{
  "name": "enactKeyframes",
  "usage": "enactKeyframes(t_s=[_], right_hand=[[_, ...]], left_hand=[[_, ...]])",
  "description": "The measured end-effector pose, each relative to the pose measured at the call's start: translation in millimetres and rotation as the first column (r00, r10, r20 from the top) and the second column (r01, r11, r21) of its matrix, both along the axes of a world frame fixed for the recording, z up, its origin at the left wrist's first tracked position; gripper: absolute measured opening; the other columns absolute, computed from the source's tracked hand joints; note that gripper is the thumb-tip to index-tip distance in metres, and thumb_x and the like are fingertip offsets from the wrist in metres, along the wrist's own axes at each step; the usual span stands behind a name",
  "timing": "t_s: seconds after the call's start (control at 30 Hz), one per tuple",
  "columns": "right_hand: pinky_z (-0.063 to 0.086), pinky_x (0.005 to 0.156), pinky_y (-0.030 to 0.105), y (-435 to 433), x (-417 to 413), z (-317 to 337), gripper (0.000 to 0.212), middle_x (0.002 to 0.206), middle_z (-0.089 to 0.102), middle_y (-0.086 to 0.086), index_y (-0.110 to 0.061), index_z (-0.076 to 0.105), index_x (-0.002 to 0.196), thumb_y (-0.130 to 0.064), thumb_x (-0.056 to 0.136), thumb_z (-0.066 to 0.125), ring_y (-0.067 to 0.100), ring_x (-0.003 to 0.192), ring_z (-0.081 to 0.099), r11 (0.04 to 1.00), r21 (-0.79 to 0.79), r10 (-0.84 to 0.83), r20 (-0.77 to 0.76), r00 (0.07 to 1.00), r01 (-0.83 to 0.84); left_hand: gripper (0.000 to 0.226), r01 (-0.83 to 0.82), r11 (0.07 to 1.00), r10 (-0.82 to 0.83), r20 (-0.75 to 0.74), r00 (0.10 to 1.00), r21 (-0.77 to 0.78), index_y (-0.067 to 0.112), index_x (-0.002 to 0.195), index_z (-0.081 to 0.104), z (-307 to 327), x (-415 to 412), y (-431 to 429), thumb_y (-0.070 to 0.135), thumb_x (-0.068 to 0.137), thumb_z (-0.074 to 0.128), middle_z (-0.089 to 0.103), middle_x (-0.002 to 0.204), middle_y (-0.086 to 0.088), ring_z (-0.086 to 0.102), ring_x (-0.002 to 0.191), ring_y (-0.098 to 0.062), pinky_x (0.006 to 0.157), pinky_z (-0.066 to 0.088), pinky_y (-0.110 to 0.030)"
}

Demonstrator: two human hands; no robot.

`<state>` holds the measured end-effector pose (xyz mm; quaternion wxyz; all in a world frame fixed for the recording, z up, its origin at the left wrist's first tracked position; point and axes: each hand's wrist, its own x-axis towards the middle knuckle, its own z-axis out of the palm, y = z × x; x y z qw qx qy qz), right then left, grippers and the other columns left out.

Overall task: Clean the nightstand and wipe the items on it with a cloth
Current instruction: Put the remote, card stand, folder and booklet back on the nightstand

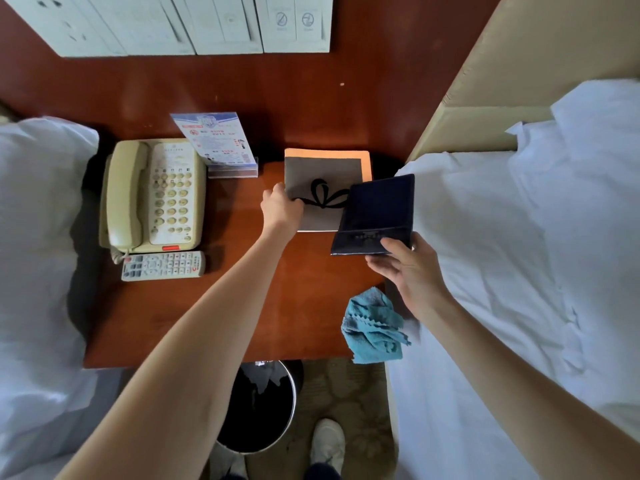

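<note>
Nightstand (138, 323) carries a cream telephone (152, 195) at its left side. Just right of the telephone, the left hand (282, 209) pinches the edge of a grey booklet (318, 174). Further right, the right hand (405, 268) grips a dark blue folder (377, 209). The blue cloth (372, 327) lies crumpled well right of the telephone, by the front edge.

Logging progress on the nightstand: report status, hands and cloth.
Left hand grips grey booklet by its left edge. Right hand holds dark blue folder. Blue cloth lies unheld, front right of nightstand. Telephone, remote at left.
</note>
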<state>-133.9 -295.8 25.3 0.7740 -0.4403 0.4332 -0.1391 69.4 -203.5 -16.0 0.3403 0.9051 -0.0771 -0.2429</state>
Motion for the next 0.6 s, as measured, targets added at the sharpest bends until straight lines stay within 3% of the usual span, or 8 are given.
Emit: enactKeyframes(t_s=[0.07,0.2,0.3,0.4,0.47,0.5,0.57,0.6], right_hand=[[0.057,0.065,0.029,1,2,2,0.016,0.087,0.072,0.01,-0.015,0.06,0.099,-0.008,0.086,0.062,0.026,0.075,0.07,0.996,-0.08,0.031,-0.049,0.998,-0.035],[0.054,0.059,0.023,1,5,6,0.01,0.066,0.069,-0.006,-0.017,0.064,0.084,-0.007,0.082,0.063,0.01,0.064,0.067,0.952,-0.268,0.109,-0.144,0.984,-0.145],[0.054,0.059,0.021,-1,9,13,0.013,0.061,0.068,-0.007,-0.017,0.068,0.076,-0.005,0.079,0.064,0.007,0.064,0.067,0.912,-0.352,0.162,-0.163,0.973,-0.211],[0.056,0.061,0.03,-2,13,23,0.005,0.064,0.069,-0.001,-0.013,0.069,0.071,-0.013,0.073,0.065,0.015,0.069,0.068,0.859,-0.43,0.215,-0.19,0.958,-0.279],[0.052,0.061,0.039,-2,15,30,0.015,0.061,0.062,0.008,-0.004,0.065,0.07,-0.019,0.07,0.063,0.019,0.064,0.059,0.786,-0.517,0.27,-0.206,0.941,-0.339],[0.045,0.06,0.036,-2,16,33,0.019,0.059,0.057,0.011,-0.002,0.063,0.07,-0.021,0.069,0.062,0.019,0.061,0.052,0.747,-0.558,0.294,-0.213,0.932,-0.363],[0.037,0.061,0.033,-3,19,43,0.02,0.061,0.057,0.016,-0.005,0.068,0.074,-0.022,0.069,0.06,0.021,0.06,0.046,0.689,-0.611,0.33,-0.214,0.919,-0.389],[0.037,0.062,0.032,-3,21,48,0.02,0.065,0.062,0.018,-0.011,0.073,0.081,-0.022,0.07,0.06,0.025,0.061,0.049,0.667,-0.63,0.346,-0.211,0.914,-0.398]], left_hand=[[0.049,0.116,0.993,-0.119,0.134,0.984,0.026,0.008,0.141,0.039,4,-3,7,0.013,0.093,0.05,0.039,0.14,-0.016,0.035,0.128,-0.033,0.104,0.037,-0.039],[0.052,0.427,0.904,-0.403,0.384,0.831,0.025,0.006,0.139,0.041,23,-6,20,0.005,0.089,0.054,0.041,0.142,-0.014,0.035,0.129,-0.031,0.107,0.031,-0.036],[0.052,0.502,0.864,-0.431,0.473,0.769,-0.029,0.004,0.137,0.043,45,-9,28,0.002,0.087,0.057,0.044,0.14,-0.016,0.039,0.128,-0.032,0.107,0.032,-0.036],[0.051,0.562,0.823,-0.437,0.537,0.721,-0.084,0.003,0.136,0.046,61,-12,42,0.007,0.087,0.06,0.046,0.139,-0.015,0.041,0.128,-0.03,0.107,0.031,-0.035],[0.047,0.472,0.856,-0.344,0.451,0.824,-0.21,0.006,0.135,0.047,68,-15,50,0.013,0.09,0.059,0.047,0.136,-0.011,0.042,0.127,-0.024,0.107,0.031,-0.032],[0.045,0.345,0.893,-0.248,0.325,0.913,-0.288,0.008,0.134,0.047,72,-16,52,0.019,0.092,0.058,0.047,0.134,-0.007,0.042,0.127,-0.021,0.108,0.032,-0.032],[0.045,-0.005,0.915,-0.026,-0.072,0.997,-0.404,0.012,0.134,0.046,79,-15,56,0.033,0.095,0.051,0.048,0.135,-0.005,0.046,0.124,-0.02,0.11,0.034,-0.038],[0.045,-0.177,0.879,0.058,-0.271,0.961,-0.443,0.014,0.134,0.047,82,-13,59,0.039,0.096,0.048,0.049,0.136,-0.007,0.05,0.121,-0.022,0.107,0.038,-0.04]])
